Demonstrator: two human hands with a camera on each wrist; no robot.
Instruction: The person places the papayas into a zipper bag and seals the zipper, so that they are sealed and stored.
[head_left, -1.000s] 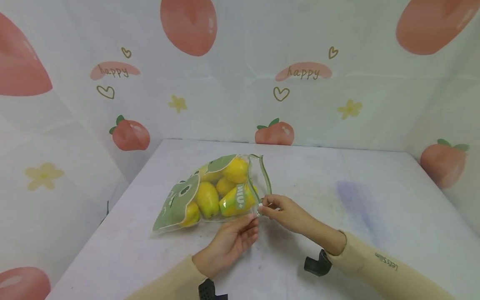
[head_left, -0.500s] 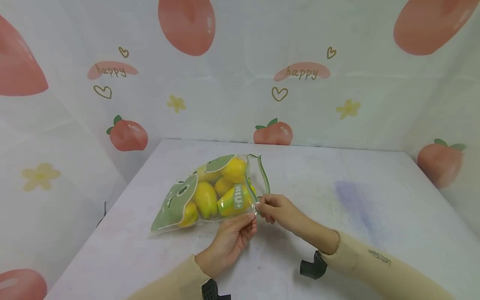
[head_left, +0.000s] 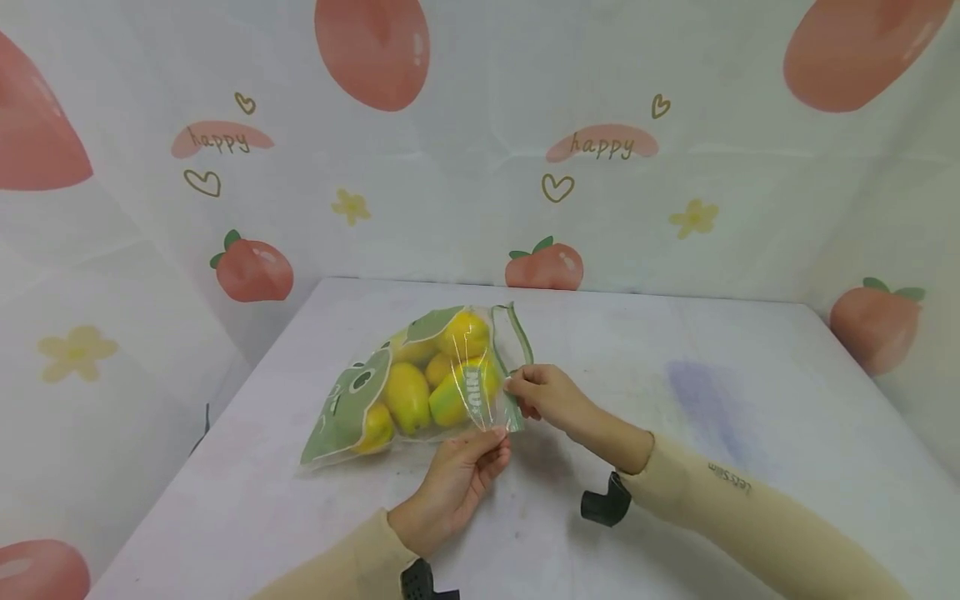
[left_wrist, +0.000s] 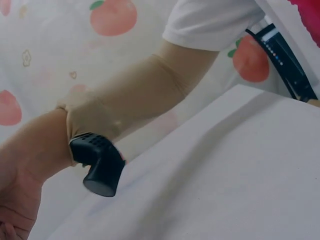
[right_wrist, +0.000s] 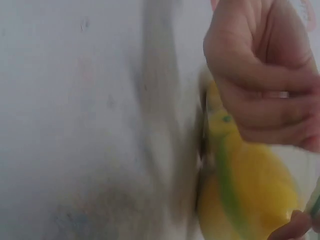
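Note:
In the head view a clear zip bag [head_left: 341, 417] with a green frog-like print lies on the table, bulging with several yellow fruits [head_left: 408, 398], some tinged green. A green zip strip [head_left: 522, 336] edges its mouth on the right. My left hand [head_left: 456, 477] pinches the near corner of that mouth between thumb and finger. Farther up the strip, my right hand [head_left: 555, 402] pinches the zip, its fingertips covering the slider. The left wrist view catches part of my right hand [left_wrist: 22, 172]. A blurred yellow fruit [right_wrist: 255, 190] fills the lower right wrist view.
The white table [head_left: 637, 358] bears a faint purple smudge [head_left: 705, 408]. Cloth walls [head_left: 450, 192] printed with peaches and hearts stand behind and at the sides. Each sleeve carries a black wrist camera, such as the one on the right arm [head_left: 606, 500].
My right hand has moved along the zip strip, away from me, leaving the strip near the corner showing. The slider seen at its fingertips before is now covered. My left hand keeps its pinch.

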